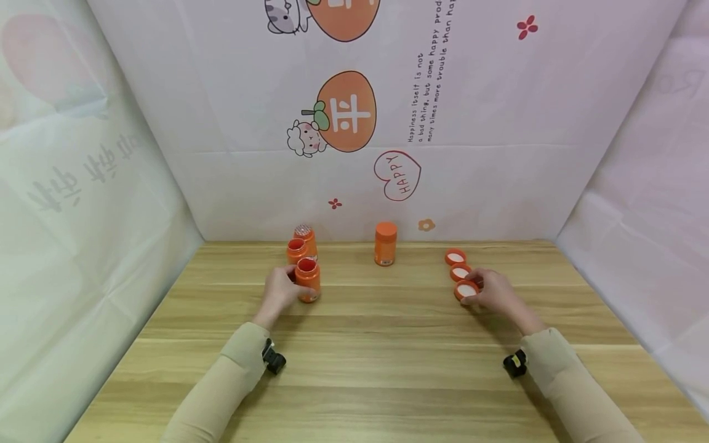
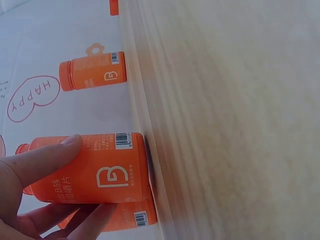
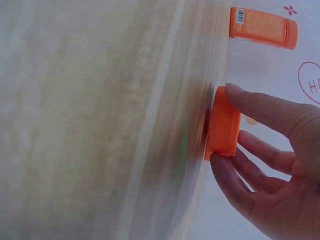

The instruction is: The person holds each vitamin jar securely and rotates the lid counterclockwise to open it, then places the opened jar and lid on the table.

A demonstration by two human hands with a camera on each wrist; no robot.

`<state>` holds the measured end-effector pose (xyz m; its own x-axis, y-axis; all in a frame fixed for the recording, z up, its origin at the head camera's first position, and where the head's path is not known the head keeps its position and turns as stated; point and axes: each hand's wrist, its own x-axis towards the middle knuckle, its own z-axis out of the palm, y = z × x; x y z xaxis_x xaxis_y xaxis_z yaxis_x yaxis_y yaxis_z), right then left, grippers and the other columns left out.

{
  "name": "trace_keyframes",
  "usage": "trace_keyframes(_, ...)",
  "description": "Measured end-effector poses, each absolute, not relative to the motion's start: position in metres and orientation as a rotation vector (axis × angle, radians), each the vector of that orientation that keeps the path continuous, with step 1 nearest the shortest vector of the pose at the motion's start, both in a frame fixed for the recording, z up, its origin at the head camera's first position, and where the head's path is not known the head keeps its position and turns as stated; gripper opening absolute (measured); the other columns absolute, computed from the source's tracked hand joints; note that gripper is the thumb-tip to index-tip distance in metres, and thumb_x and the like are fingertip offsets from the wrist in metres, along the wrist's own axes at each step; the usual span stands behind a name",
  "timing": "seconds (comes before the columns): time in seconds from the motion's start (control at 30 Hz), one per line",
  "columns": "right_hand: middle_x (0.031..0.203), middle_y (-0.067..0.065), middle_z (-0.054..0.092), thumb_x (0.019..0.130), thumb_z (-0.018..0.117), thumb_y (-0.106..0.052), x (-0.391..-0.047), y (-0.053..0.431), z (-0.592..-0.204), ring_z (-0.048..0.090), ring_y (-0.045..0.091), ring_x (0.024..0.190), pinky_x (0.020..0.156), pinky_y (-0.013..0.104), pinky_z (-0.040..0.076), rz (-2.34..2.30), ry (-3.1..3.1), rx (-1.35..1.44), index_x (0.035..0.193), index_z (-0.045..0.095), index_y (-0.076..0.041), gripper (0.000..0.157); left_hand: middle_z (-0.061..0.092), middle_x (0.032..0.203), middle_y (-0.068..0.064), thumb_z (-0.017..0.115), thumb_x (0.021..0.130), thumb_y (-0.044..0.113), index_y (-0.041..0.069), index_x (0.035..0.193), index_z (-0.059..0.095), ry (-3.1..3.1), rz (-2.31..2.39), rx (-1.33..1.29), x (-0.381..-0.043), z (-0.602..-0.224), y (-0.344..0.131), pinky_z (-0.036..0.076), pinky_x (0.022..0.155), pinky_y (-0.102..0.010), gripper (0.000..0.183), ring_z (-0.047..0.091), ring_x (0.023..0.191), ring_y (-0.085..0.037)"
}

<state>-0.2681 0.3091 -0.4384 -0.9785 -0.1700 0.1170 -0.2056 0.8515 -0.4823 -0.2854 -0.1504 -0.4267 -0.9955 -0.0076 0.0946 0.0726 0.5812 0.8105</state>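
Observation:
My left hand (image 1: 280,288) grips an uncapped orange bottle (image 1: 308,280) round its sides, thumb on one side and fingers on the other. It is upright, its red-rimmed mouth showing. Just behind it stand another uncapped orange bottle (image 1: 296,248) and one with a silvery, patterned top (image 1: 304,232). On the right, my right hand (image 1: 495,294) pinches an orange cap (image 3: 223,122) by its edges between thumb and fingers, its white inside facing up. Two more upturned caps lie in a row behind it, a middle cap (image 1: 460,272) and a far cap (image 1: 455,256).
A capped orange bottle (image 1: 385,244) stands near the back of the wooden table (image 1: 376,357), between the two groups. A printed white sheet (image 1: 249,184) rises along the table's back edge, and white sheets hang at both sides.

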Motion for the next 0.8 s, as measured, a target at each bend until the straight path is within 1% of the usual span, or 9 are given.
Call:
trace_keyframes(0.4, 0.106, 0.023, 0.064, 0.071, 0.082, -0.019, -0.273, 0.313, -0.443, 0.061, 0.035, 0.095, 0.083, 0.049, 0.048, 0.803, -2.954, 0.298, 0.112, 0.059, 0.006, 0.053, 0.067, 0.114, -0.018, 0.086, 0.062, 0.007, -0.002, 0.113, 0.065, -2.737, -1.365, 0.000, -0.289, -0.425, -0.161, 0.046, 0.095, -0.044, 0.055, 0.061, 0.106, -0.030)
trace_keyframes(0.5, 0.105, 0.022, 0.065, 0.072, 0.082, -0.020, -0.274, 0.315, -0.444, 0.061, 0.034, 0.095, 0.082, 0.048, 0.048, 0.802, -2.955, 0.292, 0.112, 0.058, 0.005, 0.053, 0.066, 0.115, -0.019, 0.085, 0.063, 0.007, -0.002, 0.114, 0.064, -2.751, -1.358, 0.011, -0.290, -0.424, -0.162, 0.045, 0.096, -0.044, 0.056, 0.061, 0.108, -0.031)
trace_keyframes(0.63, 0.105, 0.023, 0.065, 0.072, 0.082, -0.019, -0.274, 0.316, -0.445, 0.062, 0.034, 0.094, 0.081, 0.048, 0.048, 0.811, -2.947, 0.286, 0.111, 0.059, 0.006, 0.052, 0.062, 0.122, -0.020, 0.084, 0.067, 0.008, -0.002, 0.122, 0.059, -2.777, -1.363, 0.031, -0.291, -0.424, -0.164, 0.043, 0.100, -0.045, 0.062, 0.058, 0.114, -0.033)
trace_keyframes(0.8, 0.104, 0.023, 0.065, 0.072, 0.082, -0.019, -0.274, 0.316, -0.445, 0.061, 0.034, 0.093, 0.080, 0.047, 0.048, 0.831, -2.949, 0.266, 0.111, 0.058, 0.006, 0.052, 0.062, 0.122, -0.020, 0.084, 0.066, 0.008, -0.002, 0.123, 0.059, -2.771, -1.359, 0.046, -0.293, -0.425, -0.166, 0.043, 0.099, -0.045, 0.062, 0.058, 0.113, -0.032)
